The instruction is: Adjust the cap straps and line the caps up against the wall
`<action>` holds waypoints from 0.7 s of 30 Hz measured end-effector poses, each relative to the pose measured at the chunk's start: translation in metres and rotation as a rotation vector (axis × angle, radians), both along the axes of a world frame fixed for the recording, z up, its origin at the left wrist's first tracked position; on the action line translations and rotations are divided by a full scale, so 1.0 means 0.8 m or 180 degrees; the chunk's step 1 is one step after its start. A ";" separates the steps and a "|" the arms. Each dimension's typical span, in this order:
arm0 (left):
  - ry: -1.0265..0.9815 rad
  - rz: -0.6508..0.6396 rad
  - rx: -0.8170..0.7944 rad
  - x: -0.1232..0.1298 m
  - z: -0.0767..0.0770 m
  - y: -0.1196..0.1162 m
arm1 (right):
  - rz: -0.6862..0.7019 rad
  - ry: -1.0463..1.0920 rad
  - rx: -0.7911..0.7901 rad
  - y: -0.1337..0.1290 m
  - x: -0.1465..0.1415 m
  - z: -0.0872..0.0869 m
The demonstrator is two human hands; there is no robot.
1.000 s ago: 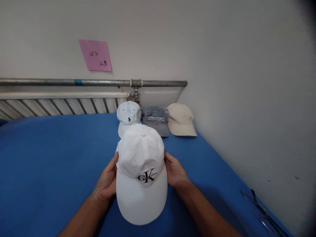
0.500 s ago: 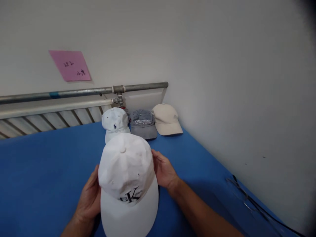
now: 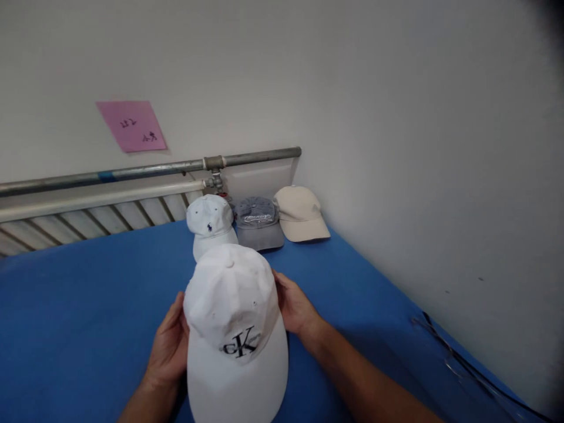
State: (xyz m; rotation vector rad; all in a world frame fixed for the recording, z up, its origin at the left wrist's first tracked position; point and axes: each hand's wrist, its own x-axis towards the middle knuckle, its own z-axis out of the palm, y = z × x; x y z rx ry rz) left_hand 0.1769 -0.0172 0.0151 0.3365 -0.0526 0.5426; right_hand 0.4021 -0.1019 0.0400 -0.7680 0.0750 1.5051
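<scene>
A white baseball cap point(image 3: 235, 314) with a black "cK" mark on its front is held between my two hands, brim toward me. My left hand point(image 3: 170, 343) grips its left side, with the fingers partly hidden behind the cap. On the opposite side my right hand point(image 3: 295, 302) holds the edge, fingertips tucked out of sight. Just beyond are a pale cap point(image 3: 210, 220) with a small dark emblem, a grey cap point(image 3: 259, 226) with white lettering and a beige cap point(image 3: 302, 214), side by side.
A blue surface point(image 3: 88, 305) lies under everything. Behind it stand a radiator point(image 3: 101, 217) and a metal pipe point(image 3: 163, 170) along the wall. Pink paper point(image 3: 134, 126) with handwriting hangs above. A dark cable point(image 3: 471, 367) runs along the right edge by the wall.
The view has shifted slightly, so most things sit a little farther right in the picture. Both hands still hold the white cap, which is tilted slightly differently.
</scene>
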 end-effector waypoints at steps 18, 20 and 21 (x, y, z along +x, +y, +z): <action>0.0888 0.0597 -0.0321 0.006 0.014 -0.010 | 0.0069 -0.0597 0.0210 -0.001 0.005 -0.005; 0.1010 0.0713 -0.0370 0.009 0.015 -0.011 | 0.0066 -0.0633 0.0195 -0.001 0.007 -0.004; 0.1042 0.0757 -0.0408 0.011 0.016 -0.011 | 0.0068 -0.0678 0.0218 -0.001 0.009 -0.004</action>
